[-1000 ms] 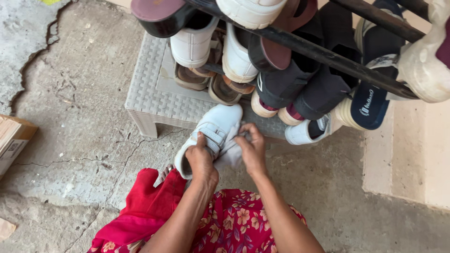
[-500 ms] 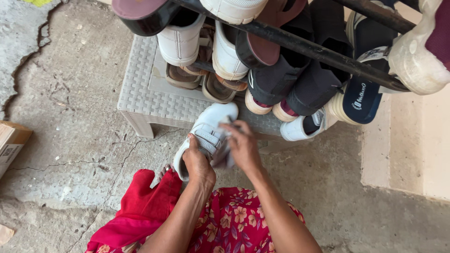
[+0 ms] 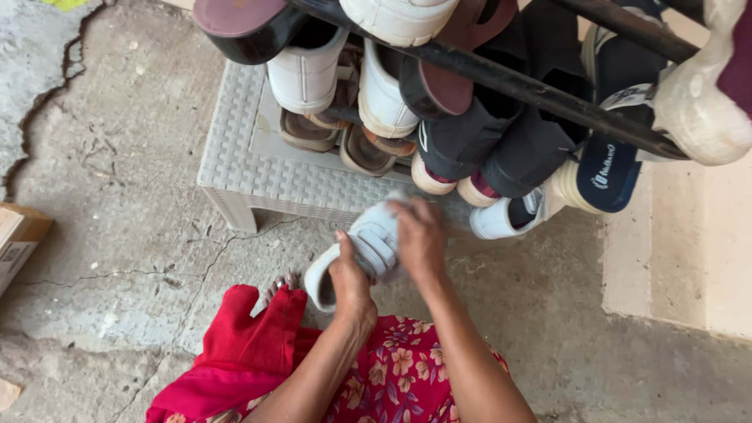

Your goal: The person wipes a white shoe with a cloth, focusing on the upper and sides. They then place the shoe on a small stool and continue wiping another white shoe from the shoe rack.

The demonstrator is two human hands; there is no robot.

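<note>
A white sneaker (image 3: 368, 243) is held in front of me, above the concrete floor and just below the edge of a grey woven-pattern stool (image 3: 251, 168). My left hand (image 3: 350, 280) grips the shoe at its heel opening. On its upper near the toe rests my right hand (image 3: 419, 235), blurred, with the fingers curled over the shoe. Whether the right hand holds anything besides the shoe cannot be told.
A black metal shoe rack (image 3: 540, 90) crosses the top, loaded with white sneakers, sandals and dark shoes. Another white shoe (image 3: 505, 219) lies under it. A cardboard box (image 3: 19, 239) is at the left edge. My toes (image 3: 278, 286) and red floral clothing (image 3: 258, 360) are below.
The shoe and both hands have shifted slightly right and lower in the view. My right hand has moved across the shoe's upper toward the toe.
</note>
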